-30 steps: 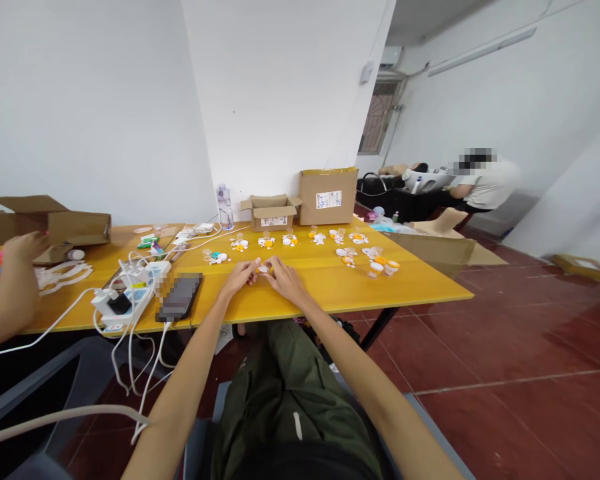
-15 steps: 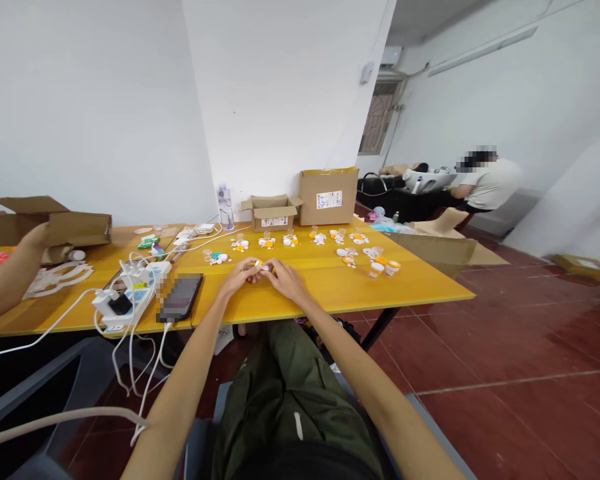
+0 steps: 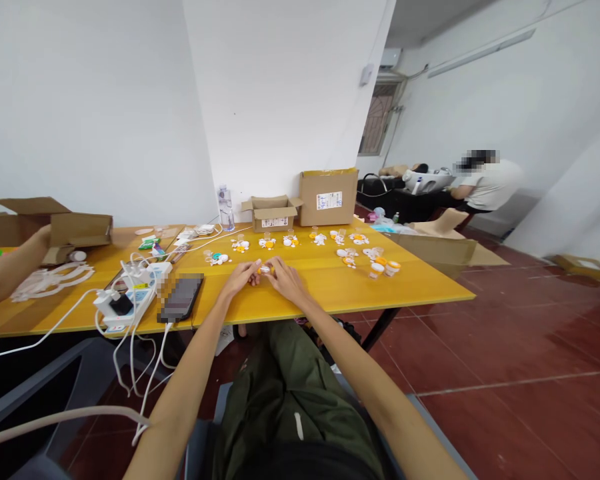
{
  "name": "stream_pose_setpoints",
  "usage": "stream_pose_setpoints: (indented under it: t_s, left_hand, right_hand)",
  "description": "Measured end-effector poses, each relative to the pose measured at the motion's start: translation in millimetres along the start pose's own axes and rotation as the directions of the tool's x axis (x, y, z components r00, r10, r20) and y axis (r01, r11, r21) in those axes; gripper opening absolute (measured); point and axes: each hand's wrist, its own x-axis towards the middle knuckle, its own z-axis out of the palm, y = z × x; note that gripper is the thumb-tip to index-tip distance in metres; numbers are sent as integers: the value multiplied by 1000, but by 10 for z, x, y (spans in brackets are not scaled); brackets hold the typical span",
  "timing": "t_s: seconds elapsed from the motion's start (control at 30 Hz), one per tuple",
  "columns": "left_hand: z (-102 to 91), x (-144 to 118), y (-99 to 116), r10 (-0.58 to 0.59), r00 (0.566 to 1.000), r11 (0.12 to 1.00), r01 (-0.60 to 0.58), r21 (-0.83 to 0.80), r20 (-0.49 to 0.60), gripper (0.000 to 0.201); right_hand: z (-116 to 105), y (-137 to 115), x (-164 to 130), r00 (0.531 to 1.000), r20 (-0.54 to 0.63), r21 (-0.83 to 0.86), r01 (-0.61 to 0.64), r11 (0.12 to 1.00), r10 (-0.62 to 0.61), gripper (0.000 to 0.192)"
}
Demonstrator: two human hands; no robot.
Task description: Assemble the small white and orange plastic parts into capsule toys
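Over the table's front part, my left hand (image 3: 242, 279) and my right hand (image 3: 286, 280) are close together with fingers curled. Between them is a small white-and-orange piece (image 3: 266, 269), gripped by my right fingers. My left fingertips are pinched beside it; what they hold, if anything, is too small to make out. Beyond my hands lie small piles of white and orange parts (image 3: 267, 244), several with clear cups. One pile with a teal piece (image 3: 216, 257) lies to the left. Two small cups with orange lids (image 3: 392, 268) stand to the right.
A small open carton (image 3: 274, 212) and a larger box (image 3: 329, 200) stand against the wall. A phone (image 3: 181, 297) and a cabled power strip (image 3: 135, 297) lie left. Another person's arm (image 3: 15, 270) reaches into an open box (image 3: 80, 228). A person (image 3: 493, 183) sits at far right.
My hands have barely moved; the piece between them now shows some orange, and my left fingers have shifted slightly. The other person's hand at left has gone further into the box.
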Motion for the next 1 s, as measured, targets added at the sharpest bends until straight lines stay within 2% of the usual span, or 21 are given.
stream_pose_setpoints:
  t_s: [0.33,0.6,0.83,1.0]
  left_hand:
    - [14,-22,43,29,1000,999,-30,-28,-11,57]
    - [-2,-26,38,52,999,996,-53,-77,-6,48]
    - [-47,-2,-35,54,999,996,-54,-66,3,36]
    - [-74,-6,-55,49,999,998,-49,-45,-5,40]
  right_hand:
    - [-6,-27,1,999,32,-12,-34,999,34,14]
    - [-20,-39,21,991,105,-27,-81,996,84,21]
    - [-6,5,32,989,103,104,-113,988,103,19]
    - [23,47,56,987,104,176,-138,975,121,16]
